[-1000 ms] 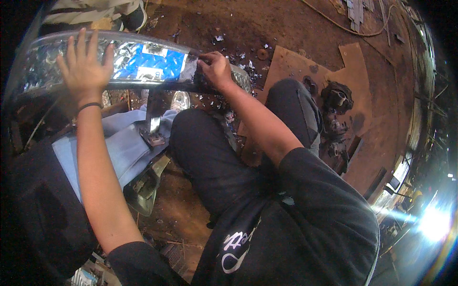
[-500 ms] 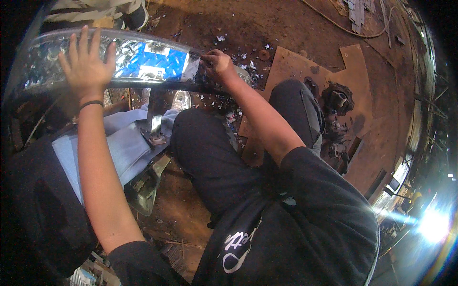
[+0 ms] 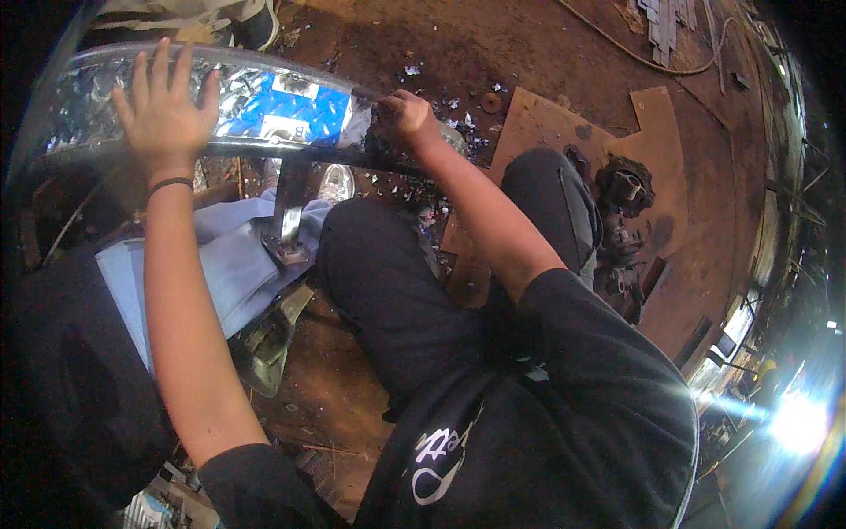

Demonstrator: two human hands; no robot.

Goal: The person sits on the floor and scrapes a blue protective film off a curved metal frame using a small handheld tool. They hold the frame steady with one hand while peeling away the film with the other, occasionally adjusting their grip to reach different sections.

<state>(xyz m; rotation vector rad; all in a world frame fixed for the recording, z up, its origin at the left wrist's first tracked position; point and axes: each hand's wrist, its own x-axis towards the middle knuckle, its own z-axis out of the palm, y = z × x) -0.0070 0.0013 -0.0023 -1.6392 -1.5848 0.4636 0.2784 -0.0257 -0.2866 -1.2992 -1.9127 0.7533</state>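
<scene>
A long, curved strip [image 3: 84, 97] with a shiny, crinkled silver face and dark edges lies across the upper left. Part of its face is a blue and white patch [image 3: 322, 110]. My left hand [image 3: 167, 119] rests flat on the silver part, fingers spread, with a dark band round the wrist. At the strip's dark right end, my right hand [image 3: 410, 119] is closed, its fingertips by the upper edge. Whatever it grips there is too dark to make out. An upright metal bar [image 3: 289, 207] stands below the strip.
Beside my left arm is a person in light blue trousers [image 3: 220, 229], with a shoe [image 3: 337, 183] under the strip. Flat rusty plates [image 3: 529, 115] and dark, greasy metal parts [image 3: 626, 185] lie right of my knee. A hose [image 3: 617, 55] crosses the ground; bright light glares lower right.
My left hand sits very slightly higher in the picture, and the strip's left part has risen a little with it. My right hand stays closed at the same end.
</scene>
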